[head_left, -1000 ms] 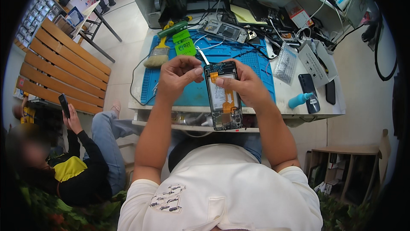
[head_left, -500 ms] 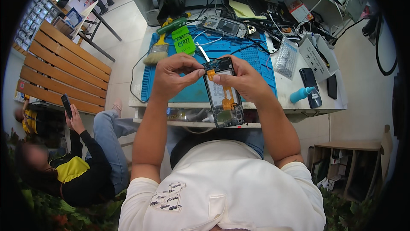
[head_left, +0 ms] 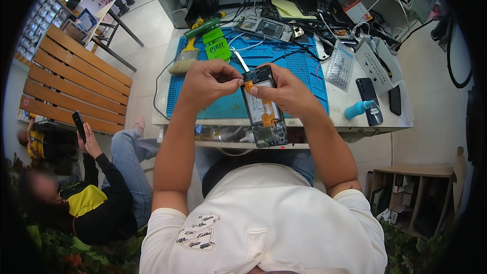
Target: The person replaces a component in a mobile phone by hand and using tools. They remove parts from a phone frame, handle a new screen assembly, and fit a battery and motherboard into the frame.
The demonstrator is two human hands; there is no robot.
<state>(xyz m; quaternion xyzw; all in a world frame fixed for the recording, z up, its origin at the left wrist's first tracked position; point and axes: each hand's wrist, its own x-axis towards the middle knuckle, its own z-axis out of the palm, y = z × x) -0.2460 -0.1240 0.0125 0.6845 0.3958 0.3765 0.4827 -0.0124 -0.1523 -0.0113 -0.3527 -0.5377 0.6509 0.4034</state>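
Observation:
An opened smartphone [head_left: 265,112] is held tilted above the bench's front edge, its battery, orange flex cables and dark circuit boards bare. My right hand [head_left: 289,91] grips it by the upper right side, the thumb lying across the orange flex cable. At the phone's upper left corner, my left hand [head_left: 210,84] pinches with thumb and forefinger together; whatever is between the fingertips is too small to make out. Behind the phone a slim metal tool [head_left: 240,61] rests on the blue work mat [head_left: 218,107].
A brush [head_left: 184,62], a green-handled tool [head_left: 202,28] and a green packet [head_left: 217,46] lie on the mat. Phone parts [head_left: 266,28] and cables crowd the back. At right are a blue bottle [head_left: 358,110] and a phone [head_left: 369,100]. A person [head_left: 101,193] sits at left.
The phone has risen slightly and its lower end has shifted a little left. My left fingers still pinch at its upper left corner.

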